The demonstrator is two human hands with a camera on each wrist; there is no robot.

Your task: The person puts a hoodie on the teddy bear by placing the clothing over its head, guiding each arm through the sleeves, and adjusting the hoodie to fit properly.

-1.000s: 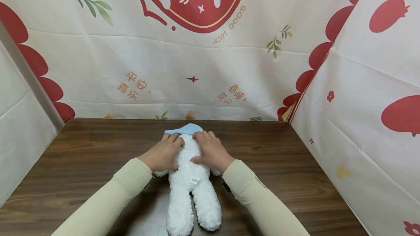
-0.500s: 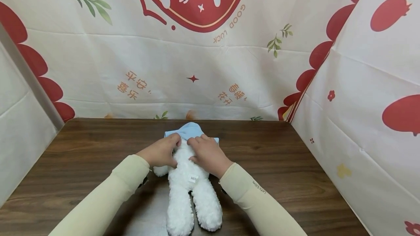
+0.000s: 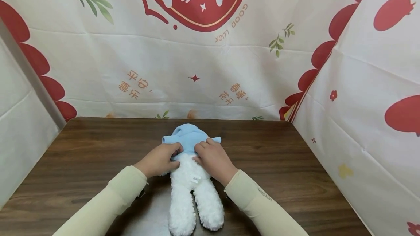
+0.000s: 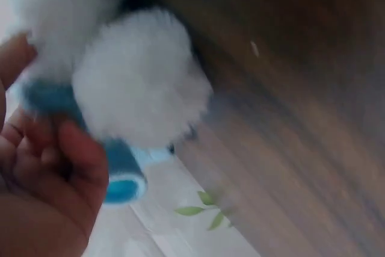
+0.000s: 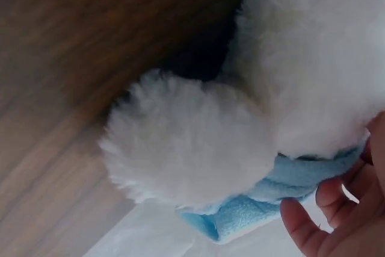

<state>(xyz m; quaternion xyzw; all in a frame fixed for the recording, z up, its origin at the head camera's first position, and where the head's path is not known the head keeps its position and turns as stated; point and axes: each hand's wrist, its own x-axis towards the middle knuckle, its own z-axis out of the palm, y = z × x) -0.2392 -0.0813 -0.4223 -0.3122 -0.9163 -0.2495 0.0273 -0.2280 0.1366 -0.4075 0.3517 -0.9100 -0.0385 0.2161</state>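
A white plush toy (image 3: 188, 172) lies on the table with its legs toward me and a small tag (image 3: 195, 179) near its hips. A small blue shirt (image 3: 187, 141) with short sleeves covers its upper end, hiding the head. My left hand (image 3: 159, 159) grips the shirt's lower edge on the left, fingers curled into the fabric. On the other side, my right hand (image 3: 216, 161) pinches the same edge. In the left wrist view, a round fluffy arm (image 4: 141, 82) hangs outside an empty sleeve (image 4: 123, 179). The right wrist view shows the other fluffy arm (image 5: 192, 142) beside the blue cloth (image 5: 283, 188).
The dark wooden table (image 3: 279, 177) extends around the toy on all sides. A white printed cloth (image 3: 193, 57) with red patterns hangs behind its far edge, and more cloth (image 3: 361, 119) borders the right side. A pale patch (image 3: 147, 217) shows on the table near the toy's legs.
The blue shirt has come down from the toy's top end over its upper body, and its sleeves now show on both sides. Both hands have drawn slightly toward me with its edge.
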